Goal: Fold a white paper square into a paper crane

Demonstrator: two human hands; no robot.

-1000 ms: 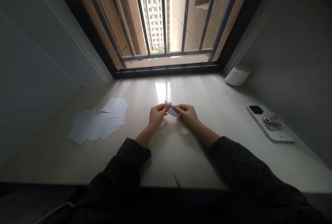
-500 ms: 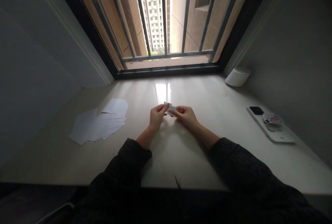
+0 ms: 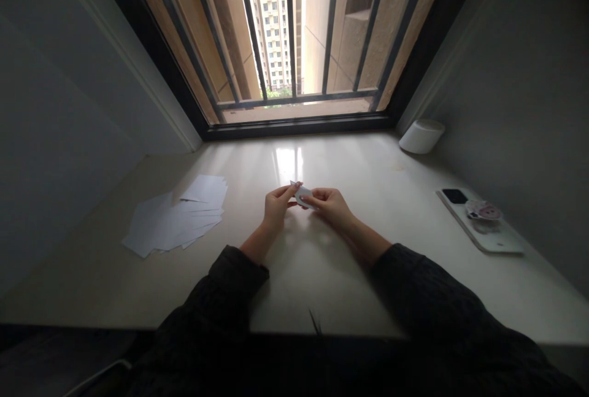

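A small piece of folded white paper (image 3: 301, 193) is held between my two hands over the middle of the white sill. My left hand (image 3: 277, 204) pinches its upper left corner between thumb and fingers. On the other side, my right hand (image 3: 330, 204) grips the lower right part, its thumb lying across the front. Fingers hide the edges, so the exact fold cannot be made out. To the left, several loose sheets of white paper (image 3: 170, 222) lie fanned in an overlapping pile.
A white phone (image 3: 483, 234) with a round pink grip lies on the right. Behind it, against the wall, is a white cylindrical object (image 3: 422, 136). A barred window with a dark frame (image 3: 299, 130) closes off the back of the sill (image 3: 322, 299).
The paper between my hands has tilted slightly and shows a bit more of its face. My left fingers have shifted a little, with a lower finger now further out.
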